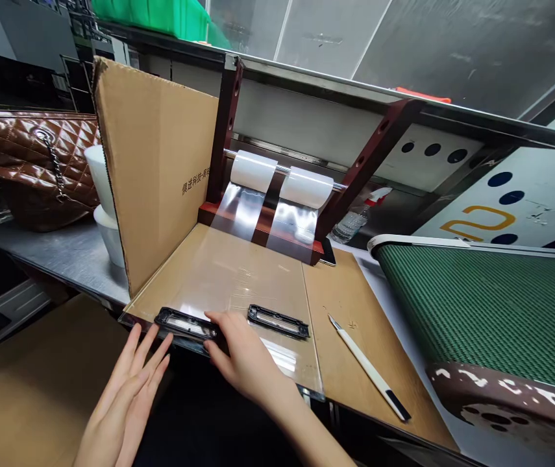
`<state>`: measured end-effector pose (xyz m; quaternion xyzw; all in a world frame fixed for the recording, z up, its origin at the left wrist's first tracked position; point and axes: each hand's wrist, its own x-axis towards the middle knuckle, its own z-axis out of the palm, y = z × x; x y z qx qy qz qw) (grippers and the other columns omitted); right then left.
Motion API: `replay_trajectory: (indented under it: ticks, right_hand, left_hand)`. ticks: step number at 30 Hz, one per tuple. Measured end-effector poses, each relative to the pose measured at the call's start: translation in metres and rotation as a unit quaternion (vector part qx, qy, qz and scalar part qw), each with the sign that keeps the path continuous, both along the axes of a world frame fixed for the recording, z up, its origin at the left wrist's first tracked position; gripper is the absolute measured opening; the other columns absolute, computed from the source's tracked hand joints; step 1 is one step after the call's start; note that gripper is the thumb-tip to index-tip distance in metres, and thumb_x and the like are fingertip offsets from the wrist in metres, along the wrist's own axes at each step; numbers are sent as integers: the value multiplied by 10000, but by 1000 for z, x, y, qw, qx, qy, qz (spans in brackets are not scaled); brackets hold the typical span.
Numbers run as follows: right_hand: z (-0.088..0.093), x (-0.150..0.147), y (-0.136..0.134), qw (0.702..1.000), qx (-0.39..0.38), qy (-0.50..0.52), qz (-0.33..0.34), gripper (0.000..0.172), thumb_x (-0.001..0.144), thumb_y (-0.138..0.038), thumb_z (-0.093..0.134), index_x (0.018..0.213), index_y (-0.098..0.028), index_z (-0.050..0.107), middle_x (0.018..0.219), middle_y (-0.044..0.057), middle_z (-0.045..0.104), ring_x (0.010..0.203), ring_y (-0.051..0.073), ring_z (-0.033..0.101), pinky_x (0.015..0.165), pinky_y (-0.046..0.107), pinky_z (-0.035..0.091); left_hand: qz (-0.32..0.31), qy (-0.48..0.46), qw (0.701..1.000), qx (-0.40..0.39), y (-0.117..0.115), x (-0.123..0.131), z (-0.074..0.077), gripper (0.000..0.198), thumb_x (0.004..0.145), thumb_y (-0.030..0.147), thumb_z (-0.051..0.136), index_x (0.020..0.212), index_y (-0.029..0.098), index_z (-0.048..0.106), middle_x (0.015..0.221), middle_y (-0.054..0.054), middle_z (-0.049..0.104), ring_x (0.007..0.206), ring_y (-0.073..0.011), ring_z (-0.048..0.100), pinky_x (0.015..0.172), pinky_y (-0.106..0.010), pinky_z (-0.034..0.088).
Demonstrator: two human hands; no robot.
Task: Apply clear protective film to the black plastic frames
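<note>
A narrow black plastic frame (184, 322) with a long slot lies at the front edge of a clear sheet (238, 259). My right hand (245, 353) pinches its right end between thumb and fingers. Below its left end is my left hand (124, 395), fingers stretched out and holding nothing; I cannot tell whether the fingertips touch the frame. A second black frame (278, 322) of the same kind lies on the sheet, just right of my right hand. Farther right, a white pen-like knife (367, 366) with a pointed metal tip rests on brown cardboard (340, 292).
Two film rolls (254, 170) (306, 187) hang on a rod behind the sheet, their film strips running down towards it. An upright cardboard panel (155, 155) borders the left. A green conveyor belt (491, 311) stands right. A spray bottle (355, 220) and brown quilted bag (28, 162) sit farther back.
</note>
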<state>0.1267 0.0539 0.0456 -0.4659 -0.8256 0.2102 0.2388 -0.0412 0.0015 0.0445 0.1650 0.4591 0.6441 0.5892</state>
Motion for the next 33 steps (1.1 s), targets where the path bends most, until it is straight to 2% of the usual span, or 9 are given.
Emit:
replay_trajectory:
  ticks: [6, 17, 23, 28, 31, 33]
  right_hand:
    - [-2, -1, 0, 1000, -5, 22, -11, 368, 886, -145, 545, 1249, -100, 508, 1129, 151, 618, 1059, 258, 566, 940, 429, 497]
    - [-3, -1, -1, 999, -1, 43, -21, 380, 874, -155, 540, 1251, -154, 488, 1140, 130, 620, 1063, 250, 573, 928, 430, 501]
    - [-7, -1, -1, 999, 8, 46, -20, 405, 864, -143, 546, 1261, -179, 475, 1128, 124, 618, 1054, 249, 574, 908, 437, 507]
    - [-9, -4, -5, 999, 14, 41, -21, 405, 864, -141, 541, 1264, -153, 483, 1137, 135, 616, 1065, 250, 573, 924, 431, 508]
    - [-6, 14, -8, 997, 24, 67, -27, 421, 865, -146, 541, 1280, -167, 479, 1185, 127, 611, 1106, 231, 572, 962, 411, 495]
    - [-1, 39, -8, 993, 36, 86, -74, 451, 856, -150, 557, 1297, -192, 470, 1229, 113, 598, 1151, 218, 560, 1002, 406, 471]
  left_hand:
    - [7, -17, 1000, 24, 2, 6, -2, 571, 898, 292, 575, 1404, 452, 365, 1508, 73, 390, 1300, -259, 447, 1180, -478, 192]
    - [5, 2, 999, 33, 6, -5, -7, 585, 869, 330, 636, 1355, 538, 386, 1490, 108, 404, 1340, -238, 403, 1175, -450, 224]
    - [38, -3, 998, 46, 13, -6, -15, 586, 833, 317, 681, 1341, 490, 447, 1463, 70, 455, 1299, -271, 456, 1175, -491, 221]
    - [42, -9, 998, 47, 14, -7, -11, 569, 840, 288, 679, 1336, 460, 460, 1446, 74, 478, 1301, -276, 447, 1178, -534, 193]
    - [53, 4, 997, 52, 15, -16, -12, 532, 856, 298, 654, 1327, 456, 465, 1419, 77, 504, 1312, -268, 427, 1179, -522, 196]
    - [67, 13, 996, 57, 18, -26, -18, 478, 837, 321, 667, 1274, 448, 519, 1349, 86, 558, 1306, -256, 431, 1184, -473, 219]
